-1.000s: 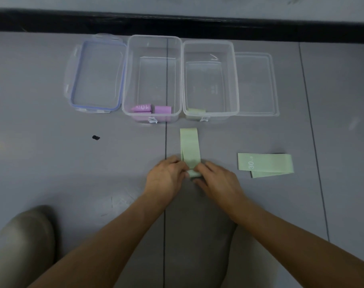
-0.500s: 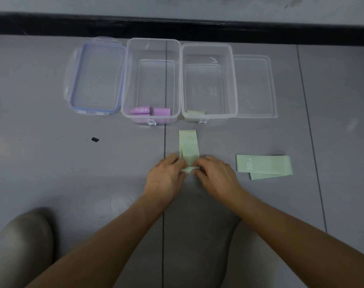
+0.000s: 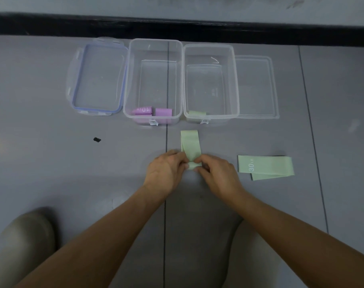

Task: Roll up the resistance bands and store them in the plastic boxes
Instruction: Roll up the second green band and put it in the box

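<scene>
grey tabletop (image 3: pixel 52 163) — black strip (image 3: pixel 177 26) behind, maybe wall edge.

Across the far side of the table (image 3: pixel 52 163) stands an unbroken row: a blue-rimmed lid (image 3: pixel 98 77), two open-topped boxes (image 3: pixel 154 80) (image 3: pixel 211 84) set just beside each other, and a clear lid (image 3: pixel 257 86). Both boxes can be entered from above, each holding rolls only at its near wall. On the near right a flat green band (image 3: pixel 266 166) lies in the way; the near left holds only a small black speck (image 3: pixel 97 139).
</scene>
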`<state>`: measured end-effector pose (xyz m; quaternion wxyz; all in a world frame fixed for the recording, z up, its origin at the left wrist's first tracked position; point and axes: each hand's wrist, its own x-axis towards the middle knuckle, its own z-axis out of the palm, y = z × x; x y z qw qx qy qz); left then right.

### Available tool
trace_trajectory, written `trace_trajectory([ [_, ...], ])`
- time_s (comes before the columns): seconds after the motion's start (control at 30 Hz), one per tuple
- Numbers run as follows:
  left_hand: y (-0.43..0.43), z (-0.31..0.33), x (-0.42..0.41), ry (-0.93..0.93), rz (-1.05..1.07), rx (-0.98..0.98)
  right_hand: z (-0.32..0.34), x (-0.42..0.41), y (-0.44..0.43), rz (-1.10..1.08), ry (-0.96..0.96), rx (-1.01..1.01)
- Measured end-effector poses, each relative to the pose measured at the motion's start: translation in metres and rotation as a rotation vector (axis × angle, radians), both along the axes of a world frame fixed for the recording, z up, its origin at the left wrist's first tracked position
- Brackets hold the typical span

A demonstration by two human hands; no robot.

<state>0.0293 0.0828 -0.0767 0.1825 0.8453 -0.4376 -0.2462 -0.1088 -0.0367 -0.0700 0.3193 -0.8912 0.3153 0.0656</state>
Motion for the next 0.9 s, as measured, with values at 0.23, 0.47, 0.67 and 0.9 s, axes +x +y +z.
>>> trace_trajectory([
  [0.23, 0.000, 0.000, 0.000, -0.094, -0.092, -0.141, 0.002, 0.007, -0.008, -0.057, 0.041, 0.048],
  [0.47, -0.009, 0.005, 0.003, -0.084, -0.045, -0.066, 0.006, 0.016, -0.015, -0.096, 0.066, 0.023],
  [0.67, -0.018, 0.003, 0.010, -0.069, -0.014, 0.014, 0.007, 0.016, -0.011, -0.025, 0.052, -0.046],
  [0.9, -0.021, -0.001, 0.010, -0.039, 0.040, -0.039, 0.005, 0.020, -0.019, 0.047, 0.076, -0.096],
])
